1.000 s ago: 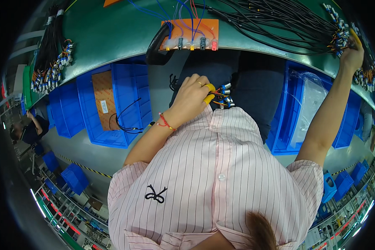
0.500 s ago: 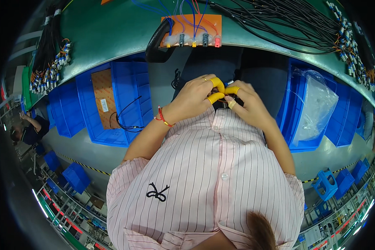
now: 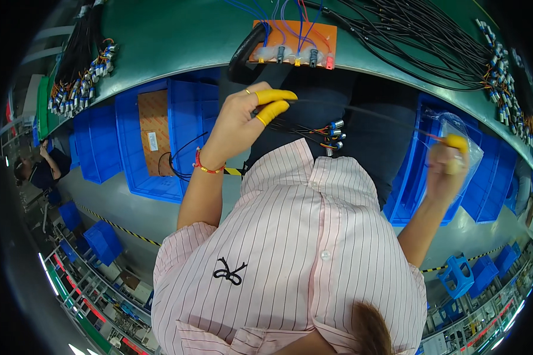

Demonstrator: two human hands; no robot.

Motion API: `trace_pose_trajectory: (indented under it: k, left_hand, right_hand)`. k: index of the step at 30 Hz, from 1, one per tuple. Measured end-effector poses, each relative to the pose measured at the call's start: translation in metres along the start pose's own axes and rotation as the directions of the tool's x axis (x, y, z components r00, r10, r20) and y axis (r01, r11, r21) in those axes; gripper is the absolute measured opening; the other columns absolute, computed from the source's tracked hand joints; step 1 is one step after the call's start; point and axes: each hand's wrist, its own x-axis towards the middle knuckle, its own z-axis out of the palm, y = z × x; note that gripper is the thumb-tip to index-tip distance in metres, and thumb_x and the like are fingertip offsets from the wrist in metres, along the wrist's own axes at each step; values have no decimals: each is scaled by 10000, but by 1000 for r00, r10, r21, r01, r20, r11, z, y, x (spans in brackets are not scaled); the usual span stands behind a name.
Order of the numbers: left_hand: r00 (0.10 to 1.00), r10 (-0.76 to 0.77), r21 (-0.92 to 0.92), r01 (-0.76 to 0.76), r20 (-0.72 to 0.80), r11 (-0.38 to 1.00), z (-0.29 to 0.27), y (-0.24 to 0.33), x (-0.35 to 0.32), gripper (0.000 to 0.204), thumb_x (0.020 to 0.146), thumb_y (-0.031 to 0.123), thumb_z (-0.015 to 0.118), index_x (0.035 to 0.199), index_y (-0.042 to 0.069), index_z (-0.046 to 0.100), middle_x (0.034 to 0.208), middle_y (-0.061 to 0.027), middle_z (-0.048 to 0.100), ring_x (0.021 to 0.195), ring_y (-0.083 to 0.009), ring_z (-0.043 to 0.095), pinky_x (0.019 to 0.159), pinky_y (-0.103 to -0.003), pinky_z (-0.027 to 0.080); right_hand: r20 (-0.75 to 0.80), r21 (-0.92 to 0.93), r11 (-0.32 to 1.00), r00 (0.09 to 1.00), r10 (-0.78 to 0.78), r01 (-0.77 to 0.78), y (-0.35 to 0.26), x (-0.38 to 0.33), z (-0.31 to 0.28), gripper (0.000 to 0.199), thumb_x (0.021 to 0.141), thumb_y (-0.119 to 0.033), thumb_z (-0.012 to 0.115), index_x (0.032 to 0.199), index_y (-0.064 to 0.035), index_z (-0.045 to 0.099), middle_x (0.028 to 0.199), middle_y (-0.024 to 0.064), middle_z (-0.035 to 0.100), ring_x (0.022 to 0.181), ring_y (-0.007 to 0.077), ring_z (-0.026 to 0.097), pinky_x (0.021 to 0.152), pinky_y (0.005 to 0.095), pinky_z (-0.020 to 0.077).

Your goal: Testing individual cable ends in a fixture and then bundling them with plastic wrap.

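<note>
A thin black cable (image 3: 367, 112) stretches between my two hands above my lap. My left hand (image 3: 240, 121), with yellow finger cots on thumb and forefinger, pinches it. My right hand (image 3: 447, 165), out to the right and smeared by motion, is closed on the cable's other end, where a bit of red shows; the tip itself is hidden. More black cables with silver-and-blue round connectors (image 3: 336, 135) and thin orange wires lie across my lap, passing under my left hand.
On the green bench (image 3: 177, 41) ahead sits an orange block (image 3: 326, 35) with coloured wires and sockets. Cable bundles (image 3: 420, 47) lie right, another (image 3: 77, 77) left. Blue bins (image 3: 186, 130) stand beneath. A plastic bag (image 3: 465, 148) hangs over the right bin. A person (image 3: 41, 168) is far left.
My hands were close together over the lap; now they are wide apart, the right swung far right with a cable drawn between them. The connectors on my lap have come into sight.
</note>
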Motion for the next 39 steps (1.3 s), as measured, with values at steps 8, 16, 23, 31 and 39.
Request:
trace_pose_trajectory:
  k: [8,16,23,31,39]
  left_hand:
    - [972,-180,-731,12,-152,683,27,-9,5,217,907,38,634,1116,-21,642,976,-83,668,874,-154,635,811,-294,522]
    - [975,-199,-986,-69,-99,149,56,7,12,357,1033,249,437,1224,-31,549,1025,-146,629,872,-186,616,793,-320,501]
    - [994,-111,-959,34,3,281,54,-6,9,366,1039,250,430,1217,-42,561,813,-61,566,610,-87,490,611,-231,429]
    - [973,-231,-924,102,15,369,52,-2,14,308,1021,210,491,1188,-32,583,726,-18,543,518,-10,364,503,-158,313]
    - [975,-222,-900,105,10,422,48,-1,19,271,1013,197,503,1130,-30,593,721,-44,566,492,-12,353,477,-158,287]
  right_hand:
    - [-715,260,887,694,-90,382,-51,29,7,277,945,-79,524,1192,47,512,852,73,449,729,149,375,741,320,364]
    - [-285,566,812,958,34,140,-27,17,-53,228,767,-79,539,962,36,505,736,43,319,693,172,310,681,327,283]
    - [-284,481,869,958,27,118,-12,25,-45,132,677,-72,535,747,-28,432,714,64,329,702,184,305,707,332,283]
    - [-242,417,905,970,24,82,6,39,-21,127,693,-101,520,698,-52,403,718,70,326,709,178,303,715,316,277]
    - [-274,260,962,962,-6,80,11,48,-3,159,756,-142,505,692,-66,381,705,69,351,703,171,317,697,316,280]
